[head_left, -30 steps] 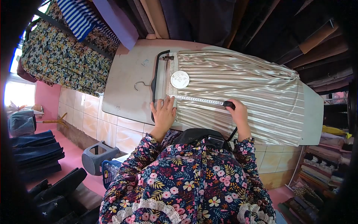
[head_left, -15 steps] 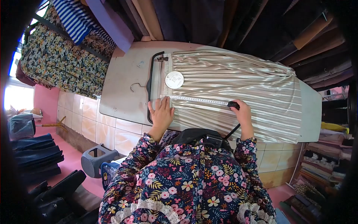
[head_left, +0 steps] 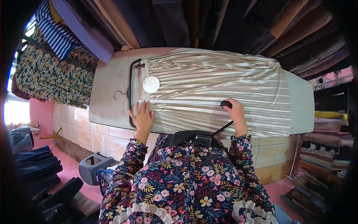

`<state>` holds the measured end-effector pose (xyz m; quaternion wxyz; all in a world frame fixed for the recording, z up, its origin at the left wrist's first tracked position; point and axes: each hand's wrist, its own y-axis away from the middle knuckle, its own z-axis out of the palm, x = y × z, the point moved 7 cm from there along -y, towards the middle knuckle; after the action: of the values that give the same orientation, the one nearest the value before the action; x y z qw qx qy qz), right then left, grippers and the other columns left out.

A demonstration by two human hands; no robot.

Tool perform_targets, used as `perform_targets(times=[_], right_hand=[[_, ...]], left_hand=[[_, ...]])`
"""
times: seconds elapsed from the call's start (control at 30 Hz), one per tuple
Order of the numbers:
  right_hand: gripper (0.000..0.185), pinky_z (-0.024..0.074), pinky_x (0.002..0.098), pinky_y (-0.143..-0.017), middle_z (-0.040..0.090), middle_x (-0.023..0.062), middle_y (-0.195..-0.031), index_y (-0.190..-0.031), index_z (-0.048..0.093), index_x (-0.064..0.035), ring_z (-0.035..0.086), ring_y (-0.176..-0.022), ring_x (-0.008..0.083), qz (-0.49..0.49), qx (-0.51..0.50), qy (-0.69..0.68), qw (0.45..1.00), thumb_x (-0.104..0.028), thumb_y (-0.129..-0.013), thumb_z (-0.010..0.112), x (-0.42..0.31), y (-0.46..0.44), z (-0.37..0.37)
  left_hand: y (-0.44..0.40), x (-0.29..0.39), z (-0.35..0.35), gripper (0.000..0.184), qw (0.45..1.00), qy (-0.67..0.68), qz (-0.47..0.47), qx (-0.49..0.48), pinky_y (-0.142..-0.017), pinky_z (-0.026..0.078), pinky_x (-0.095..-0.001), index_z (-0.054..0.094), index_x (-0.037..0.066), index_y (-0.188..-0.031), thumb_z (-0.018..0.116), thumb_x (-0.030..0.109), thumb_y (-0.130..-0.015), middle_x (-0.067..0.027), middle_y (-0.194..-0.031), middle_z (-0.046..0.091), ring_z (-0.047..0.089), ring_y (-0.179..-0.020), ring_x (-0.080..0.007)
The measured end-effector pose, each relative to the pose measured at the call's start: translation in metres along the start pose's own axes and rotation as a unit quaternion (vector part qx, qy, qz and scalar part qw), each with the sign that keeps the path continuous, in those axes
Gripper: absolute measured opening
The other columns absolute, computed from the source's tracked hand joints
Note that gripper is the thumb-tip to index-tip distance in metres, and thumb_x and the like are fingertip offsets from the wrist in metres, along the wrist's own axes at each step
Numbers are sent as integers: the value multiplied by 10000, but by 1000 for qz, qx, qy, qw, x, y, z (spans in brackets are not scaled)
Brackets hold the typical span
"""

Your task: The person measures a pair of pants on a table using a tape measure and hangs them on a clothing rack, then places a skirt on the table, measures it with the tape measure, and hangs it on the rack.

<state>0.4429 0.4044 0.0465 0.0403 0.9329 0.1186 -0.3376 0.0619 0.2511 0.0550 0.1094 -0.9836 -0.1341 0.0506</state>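
Note:
A shiny cream pleated skirt (head_left: 223, 82) lies flat, its waistband clipped to a black hanger (head_left: 130, 89) on the left. A round white tag (head_left: 151, 84) rests near the waistband. My left hand (head_left: 143, 117) lies with fingers spread over the waistband, fingertips at the start of a white measuring tape (head_left: 182, 102). The tape runs straight across the pleats to its black case (head_left: 225, 104), which my right hand (head_left: 236, 112) grips.
The skirt lies on a pale board (head_left: 108, 78). Dark clothes (head_left: 167, 22) hang along the far side, a floral garment (head_left: 52, 71) at the left. A grey stool (head_left: 93, 168) and blue basket (head_left: 105, 179) stand below; folded fabrics (head_left: 317, 149) fill shelves at the right.
The tape has been drawn out longer, with my right hand and the case farther from my left hand. The view has shifted, so the board and skirt appear farther left.

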Motion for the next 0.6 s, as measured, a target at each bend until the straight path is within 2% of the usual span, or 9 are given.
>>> perform_targets(times=[0.23, 0.6], right_hand=[[302, 502, 386, -717, 667, 107, -891, -963, 656, -119, 636, -823, 307, 15, 8, 12, 1000, -141, -683, 767, 39, 0, -34], [314, 505, 361, -704, 679, 108, -855, -963, 659, -114, 648, -793, 289, 39, 27, 15, 999, -130, -671, 773, 108, 3, -86]], left_hand=[[2, 0, 9, 481, 997, -38, -36, -50, -1019, 51, -707, 443, 183, -1357, 483, 364, -913, 13, -1355, 455, 311, -1310, -305], [0, 3, 7, 466, 993, -53, -67, -87, -1020, 53, -718, 459, 197, -1350, 471, 372, -919, 30, -1386, 430, 291, -1326, -322]])
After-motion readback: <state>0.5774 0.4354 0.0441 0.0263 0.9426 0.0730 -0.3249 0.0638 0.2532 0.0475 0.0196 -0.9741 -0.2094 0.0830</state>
